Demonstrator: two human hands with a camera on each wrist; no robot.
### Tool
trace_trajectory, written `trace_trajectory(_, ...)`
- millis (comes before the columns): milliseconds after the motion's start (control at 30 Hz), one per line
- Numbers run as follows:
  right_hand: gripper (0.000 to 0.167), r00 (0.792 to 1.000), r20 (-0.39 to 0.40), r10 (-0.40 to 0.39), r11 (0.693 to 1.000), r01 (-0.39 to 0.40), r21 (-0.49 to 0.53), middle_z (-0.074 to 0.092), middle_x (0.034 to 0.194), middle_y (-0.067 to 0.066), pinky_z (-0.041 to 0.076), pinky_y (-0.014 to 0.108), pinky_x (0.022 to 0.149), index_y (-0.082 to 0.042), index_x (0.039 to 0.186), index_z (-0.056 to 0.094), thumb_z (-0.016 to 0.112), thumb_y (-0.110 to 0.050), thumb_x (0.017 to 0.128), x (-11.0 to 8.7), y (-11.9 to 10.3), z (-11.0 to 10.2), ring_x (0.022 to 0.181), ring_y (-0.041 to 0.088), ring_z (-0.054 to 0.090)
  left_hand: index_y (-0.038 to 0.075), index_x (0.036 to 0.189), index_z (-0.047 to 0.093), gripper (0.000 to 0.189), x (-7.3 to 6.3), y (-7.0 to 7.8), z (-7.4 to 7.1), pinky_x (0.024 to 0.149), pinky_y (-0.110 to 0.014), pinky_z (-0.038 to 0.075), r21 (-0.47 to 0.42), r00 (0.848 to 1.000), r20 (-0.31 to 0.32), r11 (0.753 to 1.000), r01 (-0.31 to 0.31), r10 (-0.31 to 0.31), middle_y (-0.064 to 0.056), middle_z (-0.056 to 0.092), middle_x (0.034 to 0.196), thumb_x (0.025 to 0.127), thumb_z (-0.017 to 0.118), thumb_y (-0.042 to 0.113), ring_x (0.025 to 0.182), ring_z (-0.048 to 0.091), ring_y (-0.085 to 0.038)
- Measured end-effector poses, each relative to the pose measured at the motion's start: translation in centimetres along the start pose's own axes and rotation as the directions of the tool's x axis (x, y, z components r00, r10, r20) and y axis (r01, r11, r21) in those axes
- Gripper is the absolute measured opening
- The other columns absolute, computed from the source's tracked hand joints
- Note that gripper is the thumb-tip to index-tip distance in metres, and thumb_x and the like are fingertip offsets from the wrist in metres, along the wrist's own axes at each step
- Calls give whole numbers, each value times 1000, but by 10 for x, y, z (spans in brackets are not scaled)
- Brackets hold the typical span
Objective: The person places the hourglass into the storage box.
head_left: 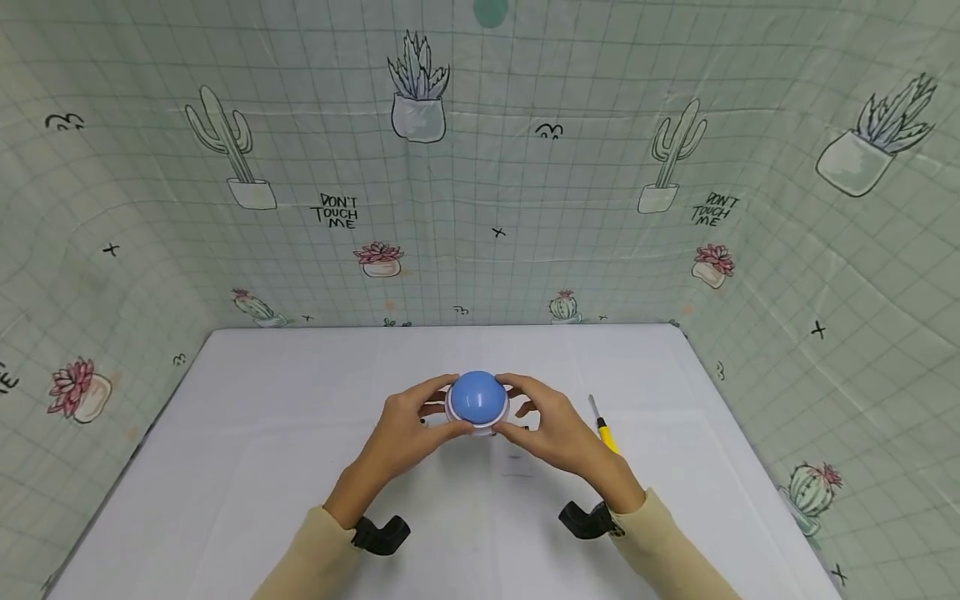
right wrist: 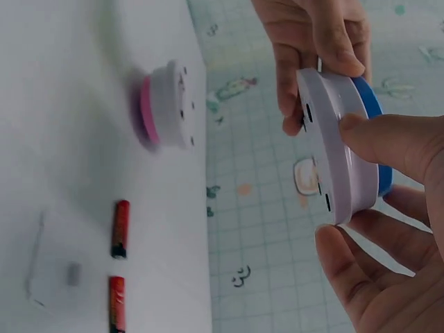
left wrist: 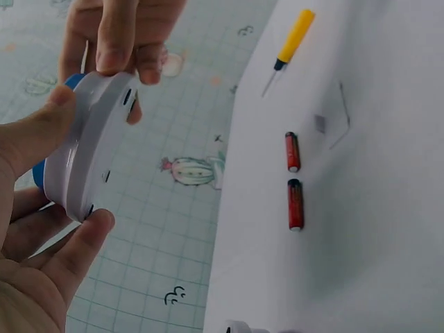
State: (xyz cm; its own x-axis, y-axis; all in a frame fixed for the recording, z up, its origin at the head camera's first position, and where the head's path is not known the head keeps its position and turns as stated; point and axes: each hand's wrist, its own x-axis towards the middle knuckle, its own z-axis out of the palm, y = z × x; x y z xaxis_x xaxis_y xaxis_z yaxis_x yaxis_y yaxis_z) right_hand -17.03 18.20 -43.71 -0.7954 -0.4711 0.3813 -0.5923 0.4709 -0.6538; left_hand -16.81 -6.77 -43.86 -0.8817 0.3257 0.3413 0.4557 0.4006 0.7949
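Note:
Both hands hold a round white push button with a blue dome [head_left: 478,397] above the table, dome toward the head camera. My left hand [head_left: 408,427] grips its left rim between thumb and fingers, and my right hand [head_left: 553,427] grips the right rim the same way. Small dark slots show on the white underside of the button [left wrist: 104,149] in the left wrist view. Two red batteries [left wrist: 295,206] lie on the table beneath, beside a thin pale plate [right wrist: 59,267] with a grey patch.
A yellow-handled screwdriver [head_left: 606,432] lies to the right of my right hand. Upside down on the white table [head_left: 300,392] rests a second white button with a pink dome [right wrist: 165,107]. A cactus-print cloth [head_left: 465,183] surrounds the table at the back and sides.

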Motion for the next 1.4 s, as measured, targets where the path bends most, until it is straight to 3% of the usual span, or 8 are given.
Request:
trace_trajectory(167,67,1000,14,11,998,-11,58,63,139,12,63,33,83,-1,141,56,87,-8,83,-11,-1,11,116,26,65,3,141,58,73,-16,-9,-2,92,-35,61,20,995,66,997,-78,77,-15,67,135,76,92,14,113,72,-28)
trace_trajectory(333,66,999,22,29,995,-31,97,62,140,11,62,34,88,-4,142,56,87,-10,83,-19,0,16,118,25,65,1,147,51,84,-26,-17,-5,96,-35,60,27,978,159,990,-139,133,-16,59,144,74,92,8,125,64,-30)
trace_trajectory(433,66,999,28,29,993,-32,111,62,141,10,62,32,88,-6,142,56,86,-11,84,-20,1,17,118,25,65,2,149,49,87,-30,-19,-6,94,-34,60,62,973,176,984,-165,152,-16,56,148,74,92,7,127,62,-31)
trace_trajectory(633,66,1000,21,11,991,-14,130,62,141,10,62,32,88,-7,142,57,86,-11,84,-21,0,16,117,24,64,4,147,52,85,-35,-24,0,90,-29,61,128,976,113,971,-200,186,-13,61,144,73,93,9,121,65,-27)
trace_trajectory(800,65,1000,11,-15,993,14,121,63,140,10,62,31,87,-6,142,57,86,-10,83,-21,-1,18,117,24,64,2,145,54,83,-35,-27,4,89,-28,61,125,972,60,964,-234,228,-12,63,140,73,94,15,119,65,-26)
trace_trajectory(1100,63,999,8,-52,994,51,99,63,140,11,62,37,85,-6,142,57,85,-10,86,-22,-3,19,118,25,64,5,145,55,82,-34,-29,-1,90,-30,61,123,953,61,946,-301,295,-13,62,140,74,94,18,120,64,-28)
trace_trajectory(1233,60,997,-3,-71,989,70,134,63,140,11,62,39,88,-6,142,57,83,-10,88,-21,-3,19,120,27,64,5,146,55,79,-33,-29,-4,93,-30,60,82,957,65,954,-289,284,-13,61,141,77,92,17,121,65,-28)
trace_trajectory(1400,62,994,-10,-109,976,109,188,60,143,13,62,34,90,-5,142,57,83,-7,86,-21,-3,19,122,27,63,5,145,56,73,-36,-32,-6,93,-31,60,43,965,50,965,-258,256,-14,63,140,80,89,17,118,67,-27)
